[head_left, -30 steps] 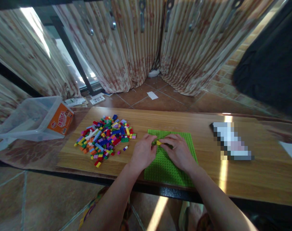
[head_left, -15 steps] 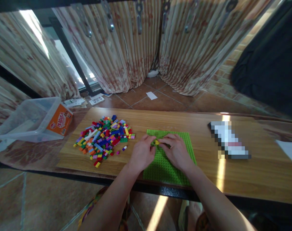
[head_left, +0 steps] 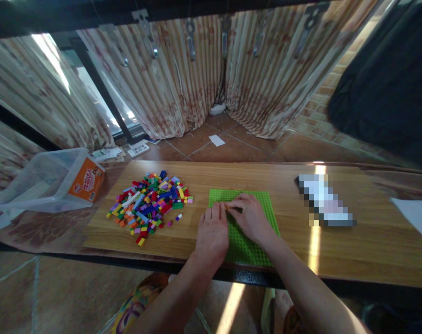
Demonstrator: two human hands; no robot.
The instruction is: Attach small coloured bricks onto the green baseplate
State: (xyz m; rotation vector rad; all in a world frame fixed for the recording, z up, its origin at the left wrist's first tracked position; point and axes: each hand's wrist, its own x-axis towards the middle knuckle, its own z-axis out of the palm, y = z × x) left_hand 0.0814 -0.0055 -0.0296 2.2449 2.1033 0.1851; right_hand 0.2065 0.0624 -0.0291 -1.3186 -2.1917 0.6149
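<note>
Left hand (head_left: 213,230) flat beside right hand (head_left: 250,216), on green baseplate (head_left: 266,204)

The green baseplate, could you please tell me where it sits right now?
In the head view the green baseplate lies flat on the wooden table, near its front edge, under the left hand and right hand, right of the brick pile.

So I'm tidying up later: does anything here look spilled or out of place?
The coloured bricks lie in a loose heap on the table, and the clear tub beside them lies tipped over.
</note>
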